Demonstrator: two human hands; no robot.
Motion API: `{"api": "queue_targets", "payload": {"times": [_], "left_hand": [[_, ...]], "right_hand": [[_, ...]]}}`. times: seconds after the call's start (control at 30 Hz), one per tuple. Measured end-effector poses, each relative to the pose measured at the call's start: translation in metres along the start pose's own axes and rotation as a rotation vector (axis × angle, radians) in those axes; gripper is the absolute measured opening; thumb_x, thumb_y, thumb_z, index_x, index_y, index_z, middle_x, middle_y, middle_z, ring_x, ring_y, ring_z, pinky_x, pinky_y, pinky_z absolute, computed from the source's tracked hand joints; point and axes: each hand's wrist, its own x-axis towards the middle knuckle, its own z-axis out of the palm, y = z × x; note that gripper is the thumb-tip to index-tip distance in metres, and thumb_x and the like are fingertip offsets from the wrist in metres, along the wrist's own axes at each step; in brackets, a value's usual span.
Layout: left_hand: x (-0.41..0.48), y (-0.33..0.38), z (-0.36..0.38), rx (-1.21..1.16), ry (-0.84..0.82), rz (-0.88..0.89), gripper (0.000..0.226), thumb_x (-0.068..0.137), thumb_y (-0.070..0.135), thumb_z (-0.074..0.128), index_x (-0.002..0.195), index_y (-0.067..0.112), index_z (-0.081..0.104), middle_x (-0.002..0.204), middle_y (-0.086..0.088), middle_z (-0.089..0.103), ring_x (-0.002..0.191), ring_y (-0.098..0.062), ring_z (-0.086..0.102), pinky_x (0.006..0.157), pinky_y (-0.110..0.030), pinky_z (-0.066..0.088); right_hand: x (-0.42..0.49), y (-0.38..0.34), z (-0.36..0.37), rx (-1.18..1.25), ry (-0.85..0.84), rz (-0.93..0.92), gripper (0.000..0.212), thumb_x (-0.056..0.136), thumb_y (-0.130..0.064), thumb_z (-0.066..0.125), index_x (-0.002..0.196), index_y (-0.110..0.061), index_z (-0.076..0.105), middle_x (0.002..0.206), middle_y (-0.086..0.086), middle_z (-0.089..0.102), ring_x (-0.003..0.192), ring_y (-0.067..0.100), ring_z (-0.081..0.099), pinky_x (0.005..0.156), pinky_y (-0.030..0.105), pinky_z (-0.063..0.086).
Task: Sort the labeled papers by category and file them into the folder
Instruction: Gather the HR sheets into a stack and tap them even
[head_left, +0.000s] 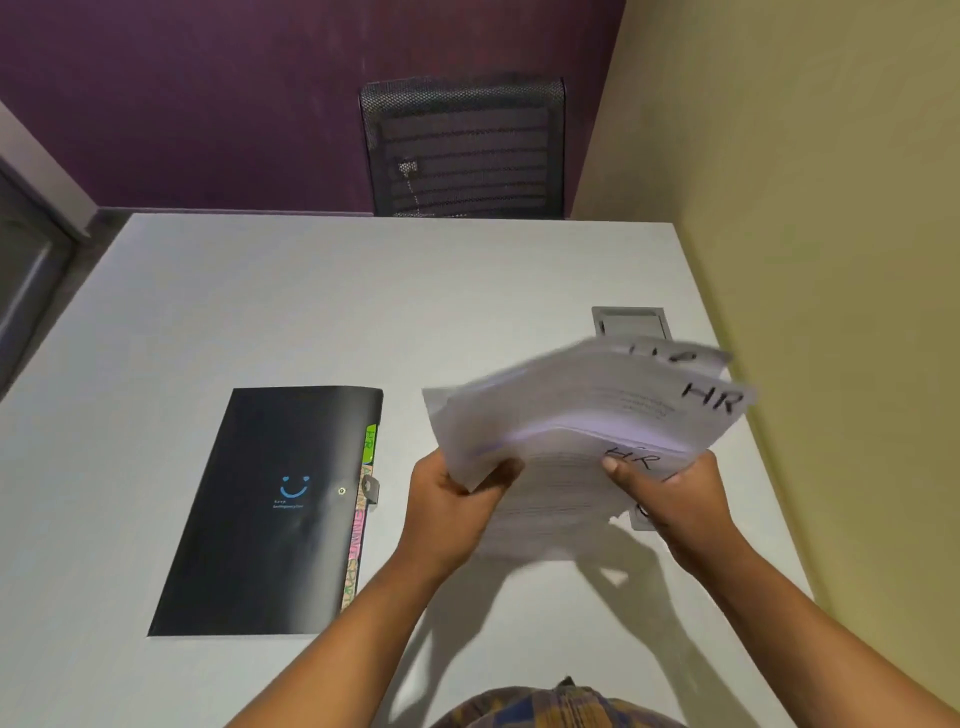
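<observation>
Papers (582, 415) fan between left hand (452, 499) and right hand (670, 493).

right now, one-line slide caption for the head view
Both hands, left hand and right hand, lift HR-marked papers beside a closed black folder.

Pale grey tabletop (311, 312), bare and matte, with a small grey rectangular hatch (626, 322) set flush into it toward the far right, perhaps a cable port, though too partly hidden to tell for sure. Beyond the far edge, a black mesh chair back (462, 150), upright and pushed close against the tabletop. Behind that, a dark purple wall (234, 93), meeting a yellow-green wall (805, 208) that runs along the right side.
</observation>
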Motion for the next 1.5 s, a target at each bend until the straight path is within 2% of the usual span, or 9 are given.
{"api": "queue_targets", "payload": {"times": [0.13,0.3,0.6,0.77,0.9,1.03,1.17,1.43,1.5], "left_hand": [[0.001,-0.012,-0.003,0.077,-0.050,0.031,0.030,0.082,0.007,0.078,0.098,0.032,0.071,0.093,0.024,0.075,0.093,0.001,0.071,0.080,-0.013,0.052],[0.006,-0.022,-0.005,0.100,-0.072,-0.005,0.032,0.082,0.001,0.077,0.096,0.029,0.074,0.091,0.025,0.075,0.093,0.002,0.071,0.080,-0.011,0.051],[0.031,0.007,0.002,-0.111,0.069,0.058,0.019,0.084,0.021,0.072,0.101,0.018,0.079,0.098,0.004,0.078,0.098,-0.013,0.073,0.084,-0.026,0.057],[0.049,0.030,0.007,-0.070,0.100,0.255,0.044,0.077,-0.003,0.077,0.091,0.040,0.076,0.090,0.030,0.073,0.091,0.008,0.068,0.084,-0.013,0.052],[0.059,0.024,0.006,0.054,0.108,0.343,0.050,0.082,-0.006,0.073,0.102,0.040,0.069,0.091,0.041,0.067,0.091,0.013,0.065,0.082,-0.009,0.048],[0.066,0.002,0.003,0.088,0.036,0.289,0.035,0.083,-0.002,0.074,0.094,0.030,0.077,0.092,0.032,0.071,0.095,0.006,0.067,0.087,-0.015,0.049],[0.070,-0.024,0.002,0.138,-0.023,0.173,0.025,0.082,0.003,0.077,0.102,0.018,0.075,0.097,0.014,0.075,0.098,-0.004,0.070,0.087,-0.019,0.051],[0.083,-0.031,-0.002,0.085,-0.093,0.183,0.019,0.082,0.003,0.076,0.096,0.016,0.076,0.092,0.003,0.075,0.090,-0.006,0.070,0.080,-0.019,0.052],[0.086,-0.035,-0.003,0.083,-0.110,0.190,0.026,0.081,0.006,0.078,0.101,0.021,0.074,0.096,0.003,0.075,0.095,-0.008,0.070,0.083,-0.021,0.053]], "right_hand": [[-0.002,0.016,0.003,0.051,0.007,0.137,0.026,0.079,-0.004,0.080,0.102,-0.010,0.069,0.076,-0.014,0.077,0.072,-0.005,0.070,0.060,0.011,0.052],[0.002,0.030,0.002,-0.026,-0.028,0.174,0.024,0.080,0.005,0.076,0.089,-0.017,0.069,0.069,-0.022,0.074,0.067,-0.009,0.068,0.059,0.005,0.048],[0.017,0.002,0.002,-0.161,-0.118,0.032,0.017,0.079,-0.018,0.077,0.093,-0.026,0.074,0.084,-0.024,0.076,0.084,-0.001,0.073,0.069,0.015,0.057],[0.028,-0.029,0.012,-0.239,0.066,-0.212,0.029,0.085,-0.006,0.073,0.099,-0.029,0.063,0.077,-0.006,0.077,0.066,0.017,0.072,0.060,0.033,0.060],[0.039,-0.026,0.016,-0.233,0.046,-0.251,0.035,0.081,-0.007,0.077,0.112,-0.014,0.061,0.091,-0.046,0.063,0.090,-0.022,0.060,0.075,0.001,0.046],[0.048,0.002,0.018,-0.207,-0.014,-0.116,0.027,0.078,-0.023,0.079,0.100,-0.016,0.065,0.086,-0.031,0.066,0.079,-0.026,0.059,0.071,-0.005,0.040],[0.062,0.030,0.017,-0.121,-0.091,0.067,0.033,0.082,-0.002,0.077,0.112,-0.006,0.062,0.099,0.001,0.065,0.079,-0.021,0.062,0.071,-0.004,0.043],[0.063,0.019,0.019,-0.140,-0.038,0.009,0.035,0.085,0.004,0.071,0.077,-0.028,0.061,0.059,-0.030,0.065,0.066,-0.018,0.062,0.062,-0.002,0.042],[0.065,0.019,0.022,-0.161,-0.044,-0.039,0.038,0.083,0.006,0.072,0.083,-0.030,0.063,0.070,-0.033,0.068,0.075,-0.019,0.063,0.068,0.000,0.044]]}}
